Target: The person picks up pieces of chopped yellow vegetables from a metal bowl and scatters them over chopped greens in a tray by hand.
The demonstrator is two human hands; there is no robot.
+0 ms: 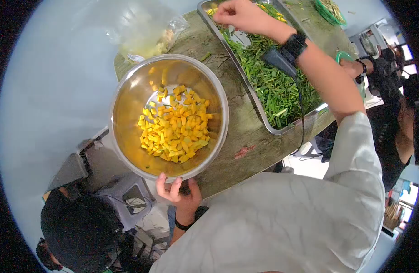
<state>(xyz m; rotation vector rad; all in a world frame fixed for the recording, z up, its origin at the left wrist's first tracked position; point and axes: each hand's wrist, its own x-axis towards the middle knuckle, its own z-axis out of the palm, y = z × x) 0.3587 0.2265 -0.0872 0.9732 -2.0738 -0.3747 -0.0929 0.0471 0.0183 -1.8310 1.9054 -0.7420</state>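
Note:
A large steel bowl (pixel 222 132) stands on the left part of the table, holding many diced yellow pieces that look like pumpkin (pixel 177 129). My left hand (pixel 181 196) has its fingers curled against the near rim of the bowl. Over the far left corner of a metal tray (pixel 259 109) is my right hand (pixel 239 16), its fingers drawn together in a pinch; whatever is in them is hidden. Chopped green stems and leaves (pixel 282 98) fill much of the tray, with a few yellow pieces (pixel 212 11) at its far end.
A clear plastic bag (pixel 148 34) lies beyond the bowl. A green basket (pixel 330 11) sits at the far right. Other people are at the right, one hand (pixel 352 68) near a green-rimmed container, and a person in a black cap (pixel 80 227) is at lower left by a stool (pixel 143 200).

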